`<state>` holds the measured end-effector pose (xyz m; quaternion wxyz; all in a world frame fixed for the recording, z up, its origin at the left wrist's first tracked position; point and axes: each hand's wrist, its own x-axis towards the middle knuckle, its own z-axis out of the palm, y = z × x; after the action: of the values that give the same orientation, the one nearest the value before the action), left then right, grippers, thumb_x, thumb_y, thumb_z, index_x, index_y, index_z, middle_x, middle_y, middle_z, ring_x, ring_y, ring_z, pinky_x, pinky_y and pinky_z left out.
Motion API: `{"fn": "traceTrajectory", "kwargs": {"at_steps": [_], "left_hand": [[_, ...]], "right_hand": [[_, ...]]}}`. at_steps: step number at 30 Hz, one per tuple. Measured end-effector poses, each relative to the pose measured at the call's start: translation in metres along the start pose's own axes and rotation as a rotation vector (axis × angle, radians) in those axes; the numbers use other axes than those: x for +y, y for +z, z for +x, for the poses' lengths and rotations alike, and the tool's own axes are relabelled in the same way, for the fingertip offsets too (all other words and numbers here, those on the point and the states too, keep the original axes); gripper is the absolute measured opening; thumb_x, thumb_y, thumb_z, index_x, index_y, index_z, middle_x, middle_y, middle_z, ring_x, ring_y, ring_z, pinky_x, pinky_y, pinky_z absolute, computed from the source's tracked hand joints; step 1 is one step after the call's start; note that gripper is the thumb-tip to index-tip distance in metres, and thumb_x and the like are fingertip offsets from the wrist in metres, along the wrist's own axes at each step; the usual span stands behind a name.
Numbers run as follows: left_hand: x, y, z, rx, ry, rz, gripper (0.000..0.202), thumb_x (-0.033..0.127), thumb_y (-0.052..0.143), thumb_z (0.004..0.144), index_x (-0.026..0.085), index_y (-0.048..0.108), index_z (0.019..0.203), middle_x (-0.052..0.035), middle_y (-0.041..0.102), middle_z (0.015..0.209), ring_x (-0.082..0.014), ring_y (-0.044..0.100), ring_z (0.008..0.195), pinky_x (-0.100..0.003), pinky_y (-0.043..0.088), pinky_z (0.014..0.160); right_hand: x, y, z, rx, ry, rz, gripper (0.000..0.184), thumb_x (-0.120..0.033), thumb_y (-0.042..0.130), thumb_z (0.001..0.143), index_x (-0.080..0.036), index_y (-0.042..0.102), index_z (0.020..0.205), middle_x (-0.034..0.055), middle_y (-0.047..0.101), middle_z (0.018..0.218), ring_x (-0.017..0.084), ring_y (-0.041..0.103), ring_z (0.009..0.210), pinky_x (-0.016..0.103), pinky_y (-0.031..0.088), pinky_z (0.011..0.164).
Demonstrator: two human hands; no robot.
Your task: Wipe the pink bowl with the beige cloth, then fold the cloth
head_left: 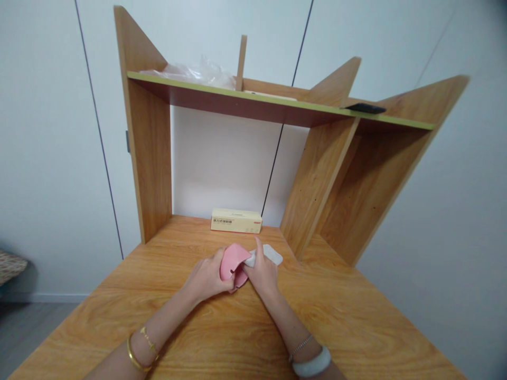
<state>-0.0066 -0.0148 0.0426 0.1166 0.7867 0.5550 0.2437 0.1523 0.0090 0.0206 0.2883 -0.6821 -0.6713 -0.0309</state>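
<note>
My left hand is closed on a pink curved object, holding it up on edge just above the wooden desk. My right hand is closed on a white flat piece whose near end goes into the pink object's opening; the index finger points up along it. Both hands meet at the middle of the desk. I cannot make out what the two items are.
A cream rectangular box with printed text lies at the back of the desk, against the wall. Wooden shelf panels rise on both sides. The top shelf carries clear plastic wrap and a black flat object.
</note>
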Motion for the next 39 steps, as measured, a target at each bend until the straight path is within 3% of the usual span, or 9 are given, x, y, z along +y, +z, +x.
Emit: {"fn": "traceTrajectory", "kwargs": {"at_steps": [7, 12, 17, 20, 23, 28, 32, 39], "left_hand": [[-0.006, 0.001, 0.002, 0.029, 0.017, -0.043, 0.063, 0.042, 0.051, 0.070, 0.020, 0.035, 0.126, -0.0089, 0.063, 0.100, -0.0271, 0.059, 0.090, -0.032, 0.042, 0.075], [-0.016, 0.006, 0.007, 0.101, -0.038, -0.183, 0.072, 0.051, 0.047, 0.074, 0.012, 0.027, 0.131, -0.0157, 0.056, 0.112, -0.0278, 0.053, 0.102, -0.036, 0.039, 0.085], [-0.021, 0.014, 0.008, 0.102, 0.048, -0.379, 0.083, 0.049, 0.053, 0.072, 0.012, 0.014, 0.134, -0.0144, 0.051, 0.119, -0.0241, 0.049, 0.107, -0.036, 0.037, 0.091], [-0.020, 0.020, 0.007, 0.084, 0.155, -0.483, 0.073, 0.045, 0.053, 0.074, 0.013, 0.020, 0.131, -0.0135, 0.047, 0.123, -0.0210, 0.048, 0.109, -0.033, 0.037, 0.091], [-0.019, 0.021, 0.006, 0.080, 0.111, -0.449, 0.063, 0.043, 0.051, 0.074, 0.013, 0.027, 0.124, -0.0128, 0.054, 0.113, -0.0211, 0.055, 0.097, -0.032, 0.043, 0.081], [-0.013, 0.014, 0.005, 0.070, -0.027, -0.209, 0.066, 0.047, 0.055, 0.068, 0.014, 0.033, 0.121, -0.0109, 0.061, 0.100, -0.0262, 0.060, 0.086, -0.032, 0.045, 0.068], [-0.007, 0.008, 0.004, 0.069, 0.003, -0.108, 0.059, 0.049, 0.052, 0.069, 0.019, 0.040, 0.118, -0.0087, 0.061, 0.104, -0.0264, 0.059, 0.089, -0.031, 0.043, 0.069], [-0.009, 0.004, 0.002, 0.057, 0.044, -0.032, 0.058, 0.045, 0.051, 0.069, 0.019, 0.041, 0.120, -0.0083, 0.063, 0.100, -0.0259, 0.060, 0.087, -0.031, 0.043, 0.073]], "right_hand": [[0.003, 0.005, -0.001, -0.085, -0.010, 0.048, 0.067, -0.030, 0.048, 0.076, -0.017, 0.019, 0.135, 0.0063, 0.066, 0.080, 0.023, 0.061, 0.077, 0.027, 0.037, 0.063], [0.006, 0.013, 0.000, -0.130, 0.111, 0.219, 0.069, -0.030, 0.046, 0.077, -0.015, 0.015, 0.136, 0.0066, 0.065, 0.083, 0.023, 0.061, 0.080, 0.027, 0.040, 0.064], [0.013, 0.025, 0.003, -0.024, 0.158, 0.509, 0.063, -0.027, 0.040, 0.077, -0.013, 0.018, 0.134, 0.0100, 0.056, 0.112, 0.019, 0.054, 0.100, 0.026, 0.040, 0.081], [0.015, 0.031, 0.004, 0.013, 0.144, 0.615, 0.061, -0.028, 0.041, 0.075, -0.013, 0.023, 0.132, 0.0104, 0.050, 0.121, 0.019, 0.046, 0.111, 0.027, 0.037, 0.088], [0.015, 0.035, 0.004, -0.016, 0.126, 0.662, 0.063, -0.026, 0.045, 0.072, -0.015, 0.025, 0.131, 0.0088, 0.053, 0.116, 0.019, 0.050, 0.106, 0.028, 0.037, 0.087], [0.010, 0.031, 0.006, -0.104, 0.209, 0.458, 0.077, -0.028, 0.054, 0.066, -0.014, 0.020, 0.133, 0.0099, 0.059, 0.105, 0.022, 0.056, 0.096, 0.029, 0.040, 0.076], [0.006, 0.017, 0.006, -0.126, 0.233, 0.223, 0.076, -0.032, 0.053, 0.069, -0.015, 0.017, 0.135, 0.0084, 0.063, 0.090, 0.023, 0.060, 0.084, 0.027, 0.039, 0.064], [0.004, 0.001, 0.001, 0.061, -0.003, 0.049, 0.070, -0.034, 0.051, 0.073, -0.016, 0.020, 0.134, 0.0047, 0.064, 0.075, 0.021, 0.060, 0.074, 0.025, 0.035, 0.060]]}}
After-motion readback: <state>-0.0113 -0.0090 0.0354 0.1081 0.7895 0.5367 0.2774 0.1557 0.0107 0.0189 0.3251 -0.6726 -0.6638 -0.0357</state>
